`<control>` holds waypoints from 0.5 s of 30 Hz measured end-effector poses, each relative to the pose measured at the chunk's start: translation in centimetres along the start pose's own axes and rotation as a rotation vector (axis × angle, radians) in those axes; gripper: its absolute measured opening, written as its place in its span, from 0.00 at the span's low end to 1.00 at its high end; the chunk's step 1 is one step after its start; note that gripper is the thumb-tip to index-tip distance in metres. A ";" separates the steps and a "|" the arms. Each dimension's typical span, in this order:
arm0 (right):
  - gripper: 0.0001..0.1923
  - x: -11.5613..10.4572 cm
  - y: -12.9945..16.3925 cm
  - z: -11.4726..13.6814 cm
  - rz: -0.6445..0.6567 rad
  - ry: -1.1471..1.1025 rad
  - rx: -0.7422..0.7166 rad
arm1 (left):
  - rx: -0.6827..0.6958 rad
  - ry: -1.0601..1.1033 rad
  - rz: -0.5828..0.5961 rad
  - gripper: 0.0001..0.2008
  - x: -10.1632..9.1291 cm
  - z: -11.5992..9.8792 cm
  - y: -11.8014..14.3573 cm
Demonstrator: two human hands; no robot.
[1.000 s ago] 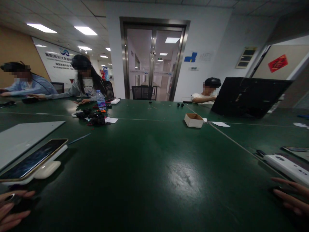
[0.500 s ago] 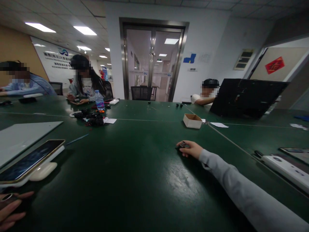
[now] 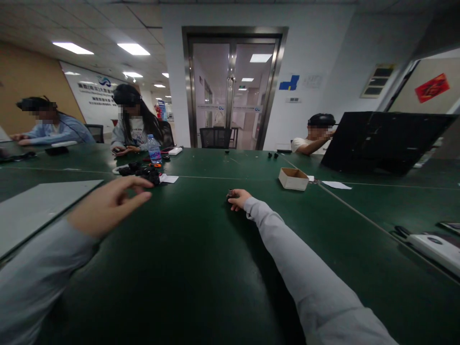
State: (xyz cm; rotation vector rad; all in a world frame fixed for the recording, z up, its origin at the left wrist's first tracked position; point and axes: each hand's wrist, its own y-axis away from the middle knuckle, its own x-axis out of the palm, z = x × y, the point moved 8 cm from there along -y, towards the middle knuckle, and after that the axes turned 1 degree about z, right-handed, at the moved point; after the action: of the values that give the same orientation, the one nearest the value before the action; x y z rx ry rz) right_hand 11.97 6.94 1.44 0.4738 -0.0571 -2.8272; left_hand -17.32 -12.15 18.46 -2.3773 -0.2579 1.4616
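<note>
Left of the small open box (image 3: 295, 182) and a little nearer, I see the right hand (image 3: 240, 199) with fingertips closed on a small dark piece (image 3: 229, 194), green tabletop (image 3: 187, 249) spreading between it and the far-left left hand (image 3: 108, 205), thumb and forefinger apart, by the pale panel's (image 3: 39, 203) edge.

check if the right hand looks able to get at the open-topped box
Probably yes: nothing visible stands between the right hand and the open-topped box beyond it to the right, though that hand holds a small metallic object.
</note>
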 end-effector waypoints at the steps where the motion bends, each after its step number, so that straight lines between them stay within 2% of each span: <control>1: 0.10 0.2 -0.4 -0.1 -0.019 -0.021 0.001 | 0.085 0.021 0.080 0.20 2.4 -2.1 -1.7; 2: 0.09 0.3 -0.7 -0.2 -0.053 -0.041 -0.006 | 0.161 0.041 0.129 0.17 4.9 -4.1 -3.4; 4: 0.09 0.3 -1.0 -0.6 -0.148 -0.067 -0.040 | 0.220 0.112 0.178 0.13 10.1 -7.2 -6.7; 7: 0.11 0.2 -0.8 -1.0 -0.233 -0.056 -0.101 | 0.256 0.190 0.130 0.13 16.6 -10.0 -10.4; 9: 0.11 0.3 -0.7 -1.1 -0.228 -0.053 -0.113 | 0.218 0.202 0.050 0.16 19.5 -10.5 -11.9; 11: 0.10 0.3 -0.6 -1.3 -0.230 -0.061 -0.109 | 0.180 0.210 0.020 0.17 21.7 -10.5 -12.7; 15: 0.09 0.3 -1.0 -1.3 -0.230 -0.034 -0.109 | 0.071 0.377 -0.043 0.14 24.2 -8.5 -12.9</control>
State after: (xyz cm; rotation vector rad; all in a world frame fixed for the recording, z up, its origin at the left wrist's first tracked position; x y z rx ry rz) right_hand 11.85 7.82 0.05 0.4321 0.1543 -3.0425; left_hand 1.51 6.07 6.75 -2.5097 -0.1584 0.9592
